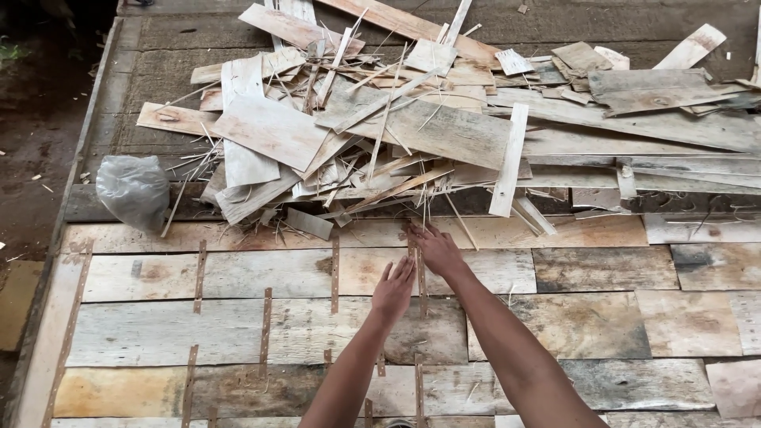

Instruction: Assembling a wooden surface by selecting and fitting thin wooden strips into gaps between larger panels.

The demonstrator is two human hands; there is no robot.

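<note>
Both my arms reach forward over a flat layer of thin wood veneer sheets point(254, 329) joined by narrow brown tape strips. My left hand point(394, 287) lies with its fingers extended beside a vertical tape strip point(421, 277) on a seam. My right hand point(434, 247) presses flat on the upper end of that same strip, fingers spread, near the edge of a pile of veneer scraps point(380, 135). Neither hand holds anything.
The heap of broken veneer pieces and splinters covers the far half of the platform. A crumpled grey plastic bag point(133, 190) sits at the left. Dark ground point(32, 119) lies beyond the platform's left edge. More laid sheets point(682, 317) extend to the right.
</note>
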